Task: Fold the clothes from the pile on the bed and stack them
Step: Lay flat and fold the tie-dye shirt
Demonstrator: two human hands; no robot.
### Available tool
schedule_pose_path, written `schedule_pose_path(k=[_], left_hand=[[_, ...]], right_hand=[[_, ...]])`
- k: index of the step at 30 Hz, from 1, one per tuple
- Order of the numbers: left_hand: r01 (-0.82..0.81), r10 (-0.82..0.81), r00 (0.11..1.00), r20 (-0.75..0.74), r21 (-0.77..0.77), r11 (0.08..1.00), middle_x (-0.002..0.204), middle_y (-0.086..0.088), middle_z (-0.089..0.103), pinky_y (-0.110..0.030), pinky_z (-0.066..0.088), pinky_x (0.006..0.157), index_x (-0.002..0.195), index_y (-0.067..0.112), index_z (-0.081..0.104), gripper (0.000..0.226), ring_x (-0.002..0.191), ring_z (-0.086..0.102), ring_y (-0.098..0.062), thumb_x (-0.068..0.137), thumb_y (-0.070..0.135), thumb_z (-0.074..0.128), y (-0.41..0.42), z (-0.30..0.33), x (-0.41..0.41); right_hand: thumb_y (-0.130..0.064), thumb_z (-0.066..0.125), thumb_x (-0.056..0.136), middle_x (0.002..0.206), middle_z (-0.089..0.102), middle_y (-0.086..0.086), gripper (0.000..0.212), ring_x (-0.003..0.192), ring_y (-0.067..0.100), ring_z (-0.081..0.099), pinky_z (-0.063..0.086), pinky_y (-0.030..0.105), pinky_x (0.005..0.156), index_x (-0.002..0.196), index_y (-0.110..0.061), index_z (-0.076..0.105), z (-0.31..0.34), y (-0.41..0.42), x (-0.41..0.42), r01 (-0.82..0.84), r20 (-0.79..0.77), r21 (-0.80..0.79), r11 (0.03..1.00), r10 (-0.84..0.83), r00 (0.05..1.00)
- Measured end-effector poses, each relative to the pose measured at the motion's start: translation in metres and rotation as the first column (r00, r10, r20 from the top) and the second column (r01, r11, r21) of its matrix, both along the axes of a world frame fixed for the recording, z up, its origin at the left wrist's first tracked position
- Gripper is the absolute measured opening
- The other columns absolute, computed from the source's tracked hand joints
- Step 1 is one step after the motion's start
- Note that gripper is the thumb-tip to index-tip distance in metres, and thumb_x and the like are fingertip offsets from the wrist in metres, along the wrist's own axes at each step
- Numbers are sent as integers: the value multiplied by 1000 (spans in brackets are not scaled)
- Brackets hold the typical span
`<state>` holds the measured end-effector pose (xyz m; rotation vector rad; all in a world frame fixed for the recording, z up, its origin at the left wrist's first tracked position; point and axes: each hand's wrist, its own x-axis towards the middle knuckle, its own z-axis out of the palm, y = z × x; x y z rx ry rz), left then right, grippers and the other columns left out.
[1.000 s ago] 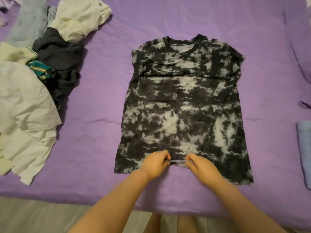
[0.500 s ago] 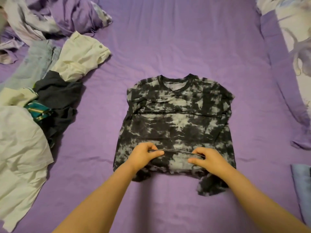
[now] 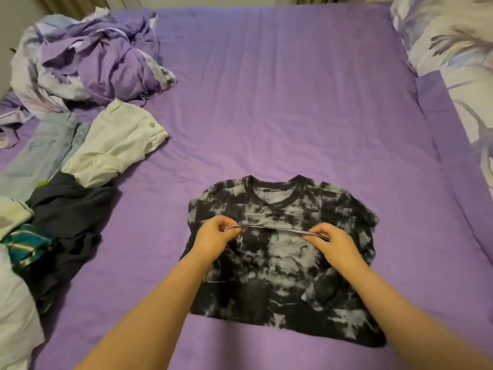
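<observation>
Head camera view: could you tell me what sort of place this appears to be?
Most likely a bedroom: a purple bed sheet, a floral pillow and a crumpled duvet surround the shirt.

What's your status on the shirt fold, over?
Left hand and right hand both pinching the hem of the tie-dye shirt, bottom half drawn toward collar. Unfolded pile clear of fold.
</observation>
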<state>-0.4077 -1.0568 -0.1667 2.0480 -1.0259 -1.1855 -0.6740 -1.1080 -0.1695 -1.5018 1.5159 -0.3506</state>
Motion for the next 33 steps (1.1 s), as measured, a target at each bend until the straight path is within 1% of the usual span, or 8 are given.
schedule_pose_path(k=[10,13,16,20,22,25,29,33], left_hand=[[66,-74,970,230,43,997,65,0,53,-26,30,49,83,19,59,19,56,44,-15,100,21,49,-91,-18,22],[32,-41,968,249,41,999,77,-2,59,-30,35,54,99,13,65,18,69,51,-21,100,22,49,-114,-23,28],[64,-92,929,358,91,994,108,-12,65,-36,45,78,116,11,62,25,99,57,-31,98,19,47,-127,-32,32],[192,-107,732,673,-53,980,120,-6,57,-40,41,90,121,19,61,31,113,47,-29,91,23,55,-116,-41,18],[288,-140,817,559,-186,939,110,-2,61,-37,42,87,112,18,65,24,104,52,-23,90,18,57,-103,-47,2],[231,-228,973,49,-102,967,100,5,67,-32,52,85,112,24,64,22,90,63,-10,96,17,52,-82,-57,-26],[112,-77,915,-396,66,991,94,3,68,-22,55,71,111,26,63,21,76,65,-2,100,17,48,-62,-67,-62],[59,26,861,-509,150,987,98,2,67,-18,53,67,115,23,60,21,82,64,-6,100,17,48,-62,-64,-86]], right_hand=[[-23,64,91,112,67,6,26,96,20,59,39,24,78,113,-8,67,-11,-81,25,78,-152,-97,992,-92,984],[-20,61,93,116,66,6,24,106,25,60,39,23,80,114,-10,67,-16,-103,32,72,-159,-120,990,-91,983],[-13,57,95,123,63,7,25,112,24,58,43,27,89,119,-10,64,-24,-117,41,65,-144,-111,992,-81,986],[-16,53,97,135,56,5,38,122,22,52,41,33,103,135,-14,53,-41,-111,52,-48,-236,-134,990,16,972],[-18,51,98,137,54,1,37,128,19,45,36,34,108,135,-19,53,-52,-95,55,-146,-317,-185,972,81,945],[-25,54,95,143,47,-7,38,141,18,28,17,38,115,133,-27,54,-62,-65,55,-287,-438,-243,927,159,885],[-36,74,81,143,48,2,51,139,31,34,27,53,110,129,-24,60,-68,-23,43,-347,-466,-361,865,155,871],[-54,57,87,150,7,-21,71,143,5,-5,-6,32,116,147,-38,22,-80,11,4,-413,-480,-151,898,299,825]])
